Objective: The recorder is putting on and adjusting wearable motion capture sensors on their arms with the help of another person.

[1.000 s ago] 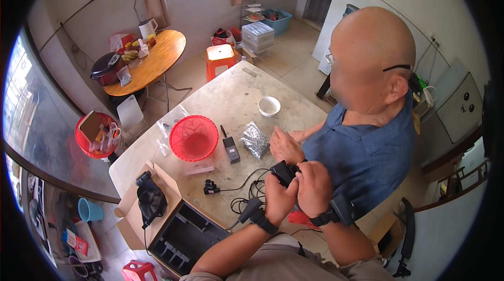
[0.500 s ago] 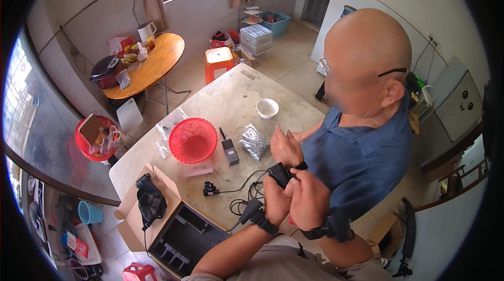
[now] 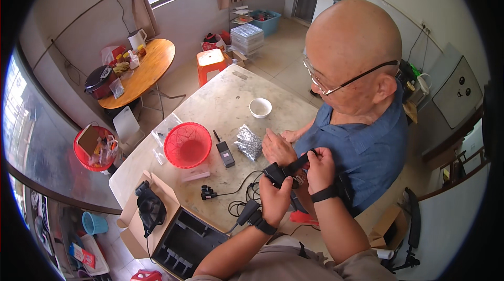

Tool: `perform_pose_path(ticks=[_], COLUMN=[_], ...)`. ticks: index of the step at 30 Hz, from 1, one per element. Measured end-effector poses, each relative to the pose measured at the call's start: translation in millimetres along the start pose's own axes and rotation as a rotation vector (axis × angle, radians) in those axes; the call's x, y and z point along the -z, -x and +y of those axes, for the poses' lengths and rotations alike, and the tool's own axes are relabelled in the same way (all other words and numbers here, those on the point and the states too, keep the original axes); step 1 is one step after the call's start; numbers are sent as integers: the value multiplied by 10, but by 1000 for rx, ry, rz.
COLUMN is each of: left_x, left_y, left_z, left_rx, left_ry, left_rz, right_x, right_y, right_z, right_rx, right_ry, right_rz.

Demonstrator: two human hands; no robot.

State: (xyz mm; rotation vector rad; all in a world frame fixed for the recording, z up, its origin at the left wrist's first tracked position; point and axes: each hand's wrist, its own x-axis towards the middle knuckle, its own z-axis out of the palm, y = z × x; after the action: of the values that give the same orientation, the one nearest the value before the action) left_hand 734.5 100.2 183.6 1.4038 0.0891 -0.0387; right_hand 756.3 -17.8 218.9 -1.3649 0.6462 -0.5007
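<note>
Fingers closed, my left hand point(image 3: 275, 197) grips a small black box-shaped device point(image 3: 274, 174) against the wrist of the person on the right. A black strap point(image 3: 297, 164) runs from beside it around that wrist, and my right hand point(image 3: 321, 170) pinches the strap's end. The person's hand point(image 3: 278, 147) rests over the table, fingers bent. A black cable point(image 3: 239, 207) lies coiled by my left forearm, and a small black clip-like part point(image 3: 208, 193) sits on the tabletop near it. I wear dark bands on both wrists.
On the marble-patterned table point(image 3: 220, 87) are a red basket point(image 3: 187, 145), a black handheld radio point(image 3: 224, 154), a silvery bag point(image 3: 248, 143) and a white bowl point(image 3: 260, 108). An open carton with black foam point(image 3: 184, 244) and a black head strap point(image 3: 151, 208) stands at the near edge.
My right hand has moved up and right, apart from my left, drawing the strap out. The other person's head has tilted down. The whole view has shifted slightly.
</note>
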Motion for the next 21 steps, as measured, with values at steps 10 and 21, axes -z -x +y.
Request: perform_pose_path(ticks=[10,21], left_x=[35,105], left_y=[52,119], left_z=[128,145], left_rx=[-56,0], left_ry=[-93,-18], left_rz=[-21,-227], right_x=[124,229], right_y=[223,118], right_z=[83,85], right_rx=[184,-145], right_ry=[135,-178], right_rz=[-187,-249])
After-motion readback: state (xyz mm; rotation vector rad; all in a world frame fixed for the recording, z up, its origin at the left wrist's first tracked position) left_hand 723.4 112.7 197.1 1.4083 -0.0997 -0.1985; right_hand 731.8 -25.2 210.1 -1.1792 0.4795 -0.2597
